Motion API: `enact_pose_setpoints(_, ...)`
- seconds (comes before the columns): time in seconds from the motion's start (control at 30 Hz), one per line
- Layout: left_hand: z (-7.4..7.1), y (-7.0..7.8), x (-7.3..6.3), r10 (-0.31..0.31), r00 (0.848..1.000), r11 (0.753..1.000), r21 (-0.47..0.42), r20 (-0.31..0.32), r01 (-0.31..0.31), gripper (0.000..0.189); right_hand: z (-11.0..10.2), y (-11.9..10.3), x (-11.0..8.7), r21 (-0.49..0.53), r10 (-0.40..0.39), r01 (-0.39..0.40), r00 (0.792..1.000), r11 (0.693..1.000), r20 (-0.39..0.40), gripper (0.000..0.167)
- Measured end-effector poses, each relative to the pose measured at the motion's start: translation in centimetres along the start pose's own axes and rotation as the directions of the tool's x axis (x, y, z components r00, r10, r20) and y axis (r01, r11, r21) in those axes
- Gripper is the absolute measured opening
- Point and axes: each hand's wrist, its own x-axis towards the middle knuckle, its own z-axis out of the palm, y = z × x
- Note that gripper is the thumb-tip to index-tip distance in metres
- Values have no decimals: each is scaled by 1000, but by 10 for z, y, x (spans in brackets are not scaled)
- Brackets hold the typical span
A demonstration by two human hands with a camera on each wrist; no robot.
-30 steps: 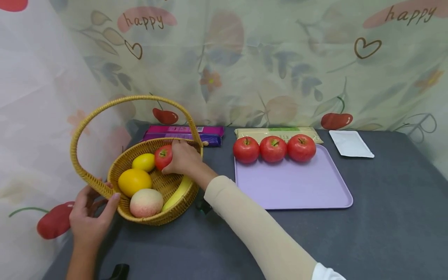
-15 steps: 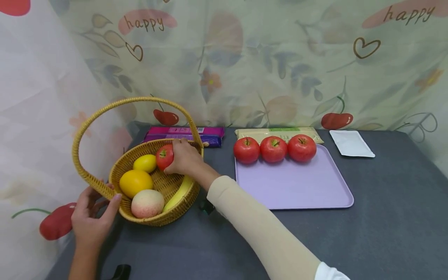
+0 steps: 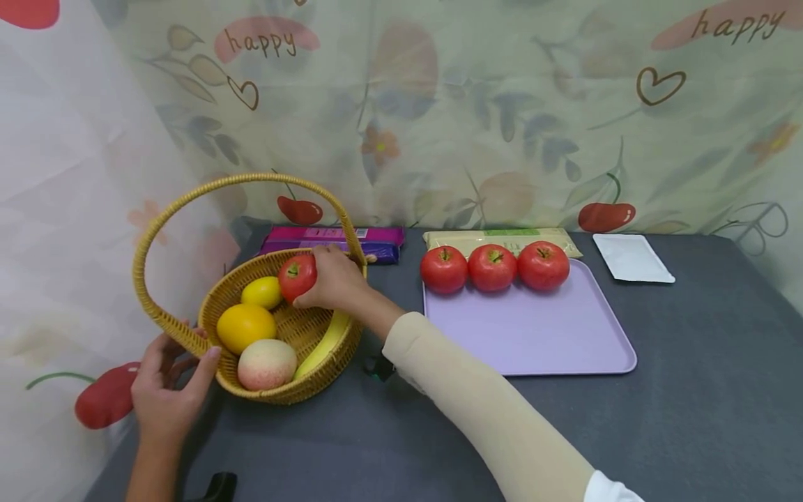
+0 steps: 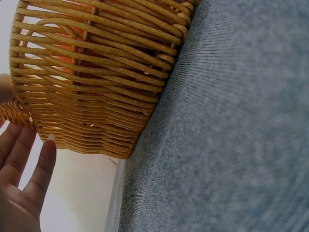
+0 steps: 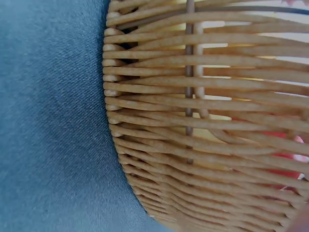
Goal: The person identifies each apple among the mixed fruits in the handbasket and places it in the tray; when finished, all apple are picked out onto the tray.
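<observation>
In the head view my right hand [image 3: 332, 279] holds a red apple [image 3: 297, 277] inside the wicker basket [image 3: 282, 396], near its back right rim. My left hand [image 3: 168, 387] grips the basket at the left foot of its tall handle [image 3: 153, 307], and in the left wrist view the fingertips [image 4: 47, 150] touch the woven wall. A lemon [image 3: 261, 293], a larger yellow-orange fruit [image 3: 246, 328], a peach [image 3: 267, 364] and a banana [image 3: 325, 346] lie in the basket. The right wrist view shows mostly the basket's side [image 5: 193, 106]; the right hand is largely hidden there.
Three red apples [image 3: 493, 268] stand in a row along the back of a lilac tray [image 3: 533, 341]. Behind them lies a cream packet [image 3: 502, 238], with a white pouch [image 3: 633, 258] to the right. Purple packets [image 3: 385, 244] lie behind the basket. A patterned curtain [image 3: 439, 139] closes the back.
The apple in my right hand has risen slightly in the basket. My left hand keeps its hold at the handle's foot. The whole head view has shifted a little.
</observation>
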Motion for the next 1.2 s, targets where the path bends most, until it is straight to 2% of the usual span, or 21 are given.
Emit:
enact_pose_setpoints(0.2, 1, -1, 0, 7, 1000, 1000, -7, -5, -7, 57, -12, 2, -14, 61, -49, 49, 999, 997, -9, 82)
enact_pose_setpoints(0.43, 0, 2, 0, 2, 1000, 1000, -6, 1, -2, 57, -22, 5, -30, 127, -91, 94, 995, 987, -28, 84)
enact_pose_setpoints(0.9, 0, -1, -3, -4, 1000, 1000, -2, 1, 4, 57, -32, 14, -53, 195, -82, 90, 995, 977, -47, 87)
enact_pose_setpoints(1.2, 0, -2, -1, 9, 1000, 1000, -16, 2, -9, 57, -38, 16, -64, 302, -70, 83, 996, 950, -55, 86)
